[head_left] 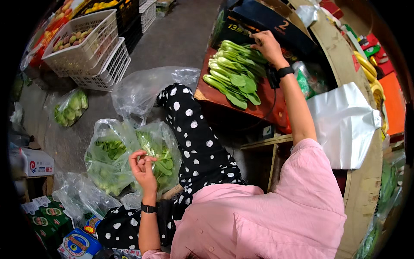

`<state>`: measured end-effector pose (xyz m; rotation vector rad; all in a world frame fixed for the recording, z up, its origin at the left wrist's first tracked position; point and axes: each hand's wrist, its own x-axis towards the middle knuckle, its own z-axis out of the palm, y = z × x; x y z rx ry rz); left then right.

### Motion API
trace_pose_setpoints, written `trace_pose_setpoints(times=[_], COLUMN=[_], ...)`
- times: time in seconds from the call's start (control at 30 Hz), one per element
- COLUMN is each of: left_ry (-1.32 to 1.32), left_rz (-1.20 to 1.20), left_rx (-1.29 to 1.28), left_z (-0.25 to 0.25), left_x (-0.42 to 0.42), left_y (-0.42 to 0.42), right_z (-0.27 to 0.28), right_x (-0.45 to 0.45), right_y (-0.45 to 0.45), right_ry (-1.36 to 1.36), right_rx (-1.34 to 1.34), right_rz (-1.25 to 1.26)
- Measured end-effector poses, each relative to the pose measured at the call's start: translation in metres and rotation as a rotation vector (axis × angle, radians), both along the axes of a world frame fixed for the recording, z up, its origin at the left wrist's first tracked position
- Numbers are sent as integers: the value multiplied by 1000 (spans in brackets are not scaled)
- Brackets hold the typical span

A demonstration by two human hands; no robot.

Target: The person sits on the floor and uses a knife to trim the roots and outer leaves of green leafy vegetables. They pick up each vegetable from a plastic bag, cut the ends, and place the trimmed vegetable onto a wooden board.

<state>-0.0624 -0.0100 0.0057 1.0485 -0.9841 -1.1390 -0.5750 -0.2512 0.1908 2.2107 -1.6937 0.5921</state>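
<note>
My right hand (267,47), fingers curled, is over the far end of a pile of leafy bok choy (231,69), against the dark printed carton (268,22). Whether anything is pinched in it is unclear. The pale stems point left on a red board (207,95). My left hand (142,166), fingers bent, hovers at an open clear plastic bag of greens (165,162). A green leaf (165,165) shows beside its fingertips; I cannot tell if they grip its stem. Left of it sits another clear bag of greens (111,149).
Stacked white plastic crates (97,48) with fruit stand at the far left. A bagged bundle of greens (71,106) lies on the floor. White plastic bags (343,126) rest on the wooden counter (365,184) at right. Green beer cartons (48,220) are at lower left.
</note>
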Motion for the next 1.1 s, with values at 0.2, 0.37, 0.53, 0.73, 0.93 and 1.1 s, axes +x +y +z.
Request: trace_pose_setpoints(times=[0.2,0.37,0.53,0.73,0.93,1.1], left_ry=[-144,-263,-329,-550,-1178,-1098], left_rz=[118,178,263,144,-257,-486], left_rx=[61,190,409,391,497,962], left_z=[-2,-9,-36,-154,-164,-152], left_x=[37,101,161,212,179,198], left_y=[-16,-25,-45,-42,-59,-88], right_z=[32,11,-34,-125,-221,-236], right_x=[40,159,294,434,473,475], right_y=[19,50,82,90,57,23], right_ry=[-190,-610,-785,-756,-89,-96], right_rx=[-42,348,976,1271,903,828], right_rz=[31,365,421,906,962,661])
